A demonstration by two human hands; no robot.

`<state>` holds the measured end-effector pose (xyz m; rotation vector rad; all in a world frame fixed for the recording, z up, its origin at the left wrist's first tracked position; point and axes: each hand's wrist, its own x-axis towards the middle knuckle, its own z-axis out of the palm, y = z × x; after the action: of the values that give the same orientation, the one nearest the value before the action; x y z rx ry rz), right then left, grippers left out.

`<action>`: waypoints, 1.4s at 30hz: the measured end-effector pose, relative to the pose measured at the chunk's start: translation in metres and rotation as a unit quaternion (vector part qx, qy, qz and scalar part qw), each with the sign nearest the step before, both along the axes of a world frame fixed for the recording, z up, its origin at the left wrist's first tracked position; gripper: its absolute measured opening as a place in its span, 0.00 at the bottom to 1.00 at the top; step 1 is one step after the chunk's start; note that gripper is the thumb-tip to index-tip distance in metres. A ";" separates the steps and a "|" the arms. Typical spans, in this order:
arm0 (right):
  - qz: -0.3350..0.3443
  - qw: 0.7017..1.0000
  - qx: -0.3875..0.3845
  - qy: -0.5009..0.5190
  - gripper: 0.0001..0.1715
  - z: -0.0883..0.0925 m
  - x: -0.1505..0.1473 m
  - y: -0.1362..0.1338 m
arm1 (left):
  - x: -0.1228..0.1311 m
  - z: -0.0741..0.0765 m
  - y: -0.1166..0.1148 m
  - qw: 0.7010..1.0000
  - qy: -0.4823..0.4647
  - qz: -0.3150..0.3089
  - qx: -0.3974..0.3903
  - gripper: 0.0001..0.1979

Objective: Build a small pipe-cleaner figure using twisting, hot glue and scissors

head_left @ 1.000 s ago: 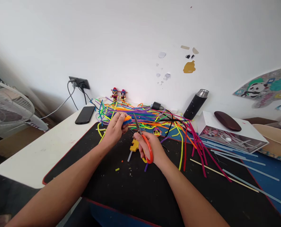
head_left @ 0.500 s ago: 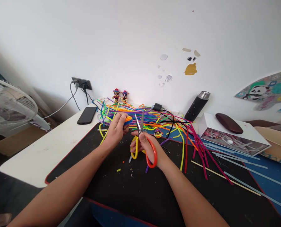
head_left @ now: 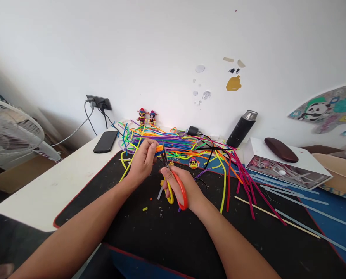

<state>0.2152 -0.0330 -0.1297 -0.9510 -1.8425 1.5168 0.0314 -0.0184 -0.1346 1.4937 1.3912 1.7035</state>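
Between the thumb and fingers of my left hand (head_left: 144, 159) is a small orange and blue piece (head_left: 159, 149), largely hidden by the fingers. My right hand (head_left: 181, 185) grips scissors (head_left: 182, 193) with one red and one yellow handle loop. Their blades point up and away, right beside the orange and blue piece, and look nearly closed. Whether they touch it is hard to tell. Small clippings (head_left: 144, 209) lie on the black mat (head_left: 173, 240) below my hands. A small yellow figure head (head_left: 193, 163) rests just beyond my right hand.
A pile of colourful strips (head_left: 173, 143) spreads behind my hands. Two small figures (head_left: 142, 116) stand near the wall. A phone (head_left: 105, 142) lies left; a black bottle (head_left: 241, 128), a white box (head_left: 289, 162) and a thin wooden stick (head_left: 277, 217) are right.
The scissors have moved slightly left and their blades have come closer together, now beside the orange and blue piece. My left hand has barely moved. The whole view has shifted a little.
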 end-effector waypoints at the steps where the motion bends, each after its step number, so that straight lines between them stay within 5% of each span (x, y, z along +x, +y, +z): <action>1: -0.002 1.000 0.003 -0.003 0.33 0.000 0.000 0.000 | 0.000 0.000 0.000 1.000 0.009 0.006 0.001 0.16; 10: -0.029 0.989 0.107 -0.099 0.31 0.002 0.005 0.005 | -0.004 -0.003 -0.001 0.996 0.086 0.014 -0.001 0.14; 42: -0.069 0.969 0.150 -0.184 0.27 0.006 0.003 0.006 | -0.002 -0.004 0.003 0.990 0.133 0.022 -0.046 0.13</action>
<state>0.2183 -0.0275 -0.1235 -1.2408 -2.1330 0.9874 0.0297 -0.0156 -0.1388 1.6968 1.6259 1.4836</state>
